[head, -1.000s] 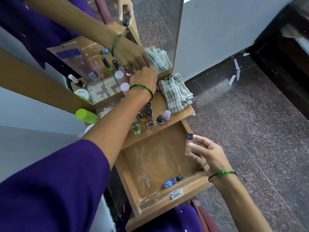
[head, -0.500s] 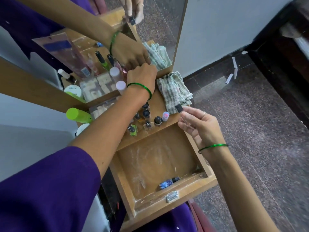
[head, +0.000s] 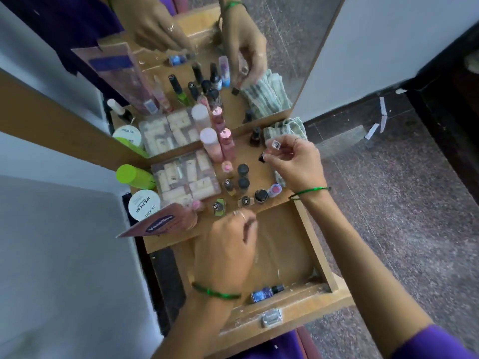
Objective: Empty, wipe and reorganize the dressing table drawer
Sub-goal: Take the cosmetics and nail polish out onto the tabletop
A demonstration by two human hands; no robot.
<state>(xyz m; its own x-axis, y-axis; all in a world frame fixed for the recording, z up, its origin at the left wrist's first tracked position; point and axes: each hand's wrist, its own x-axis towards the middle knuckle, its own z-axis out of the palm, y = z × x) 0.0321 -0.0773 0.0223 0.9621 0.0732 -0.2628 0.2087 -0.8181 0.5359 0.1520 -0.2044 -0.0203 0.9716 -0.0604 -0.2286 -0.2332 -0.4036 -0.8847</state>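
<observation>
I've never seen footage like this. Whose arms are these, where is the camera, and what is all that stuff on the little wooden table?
There is no machine: a person wears a camera on the head, looking down at both hands. The mirror behind repeats everything. The right hand pinches a small clear bottle with a black cap above the wooden dressing table top. The left hand hovers, blurred, over the open wooden drawer; I cannot tell its grip. One blue bottle lies in the drawer. Nail polish bottles, a green tube and a checked cloth crowd the top.
</observation>
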